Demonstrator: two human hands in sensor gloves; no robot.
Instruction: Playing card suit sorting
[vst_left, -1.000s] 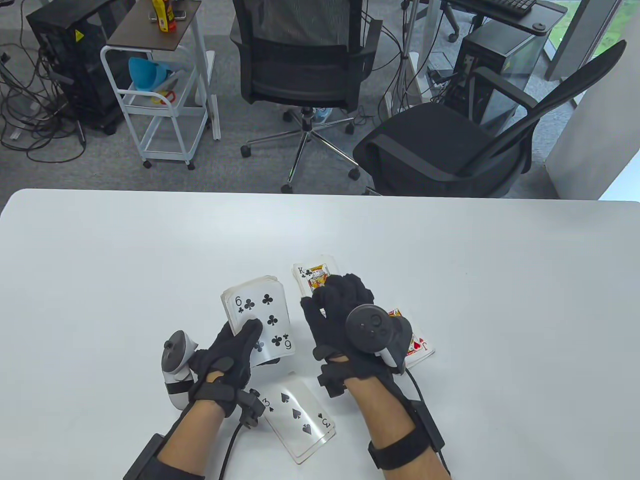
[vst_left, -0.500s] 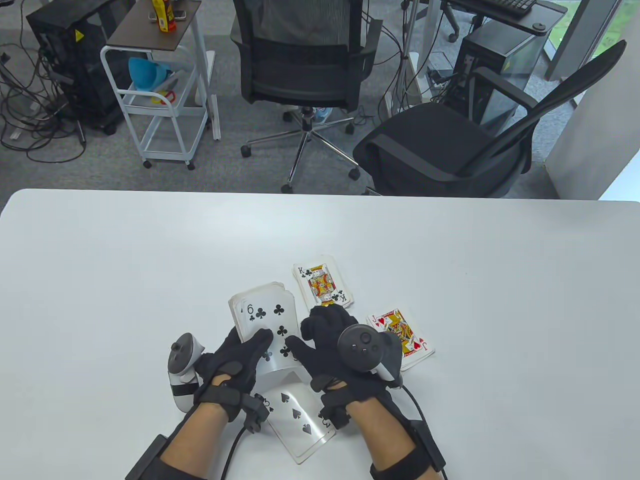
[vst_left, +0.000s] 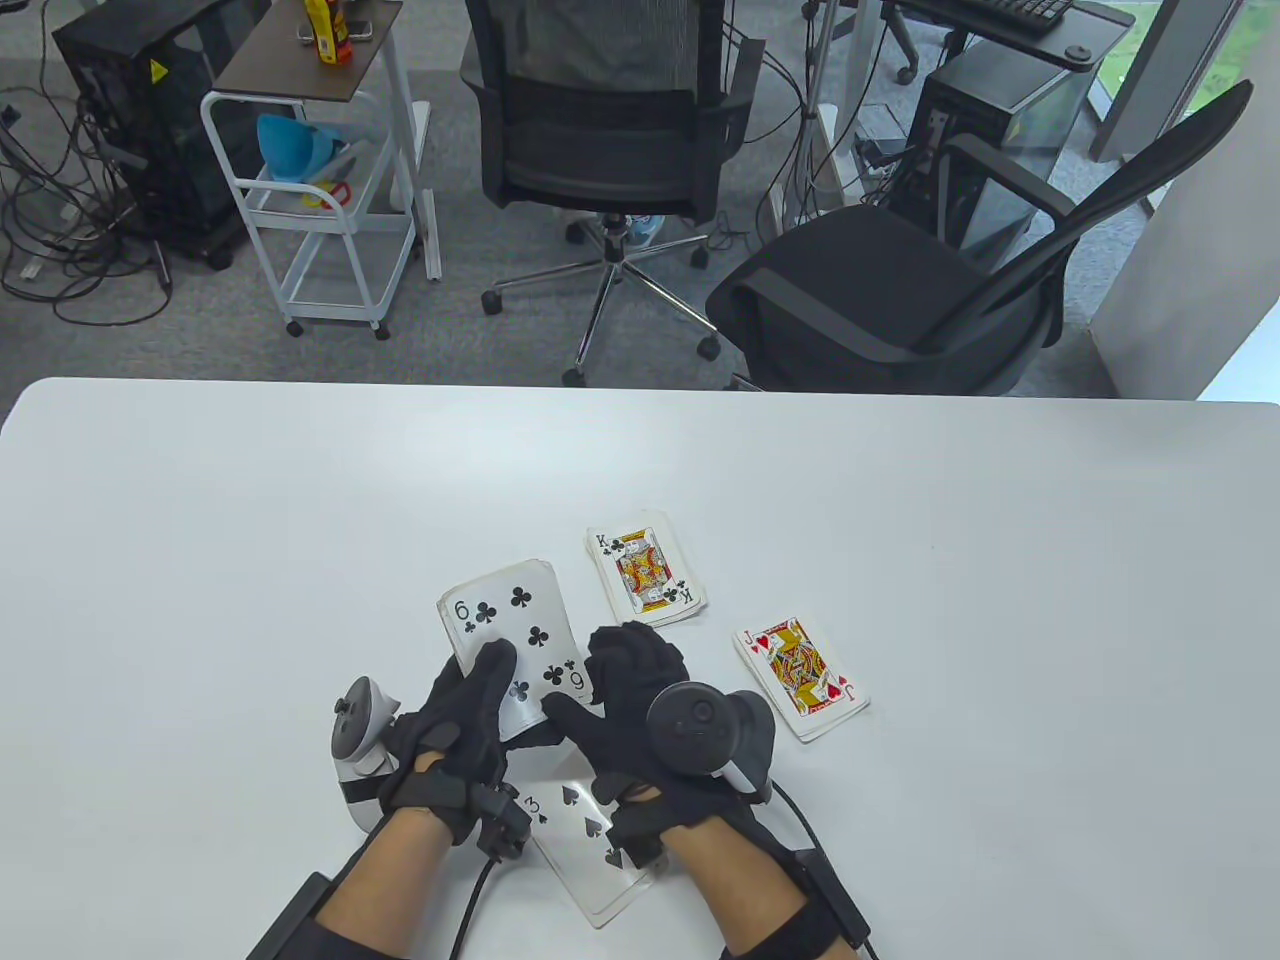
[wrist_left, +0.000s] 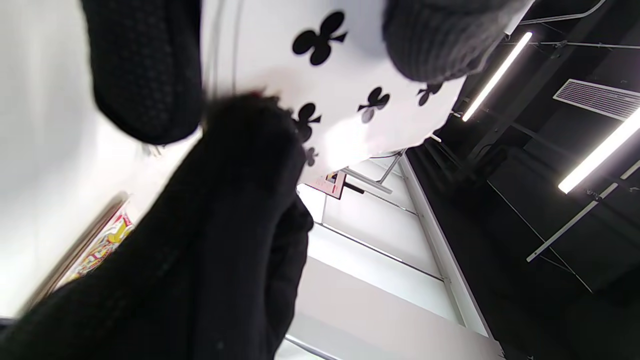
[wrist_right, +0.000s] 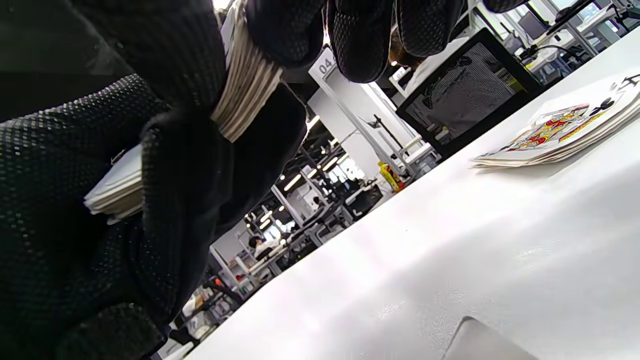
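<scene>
Overhead lights (wrist_left: 495, 75) behind six of clubs (wrist_left: 350, 75)

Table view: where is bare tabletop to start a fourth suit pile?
Bare: the left half of the table, the far strip beyond the king of clubs pile, and everything right of the jack of hearts pile. Crowded: near centre, where both hands hold the deck above the three of spades pile.

The right hand (vst_left: 640, 700) is coming back off the king pile (vst_left: 645, 572), uncovering the jack pile (vst_left: 800, 675), and closing its fingers on the right edge of the deck (vst_left: 515, 640). The left hand (vst_left: 455, 730) is tilting the deck slightly left.
</scene>
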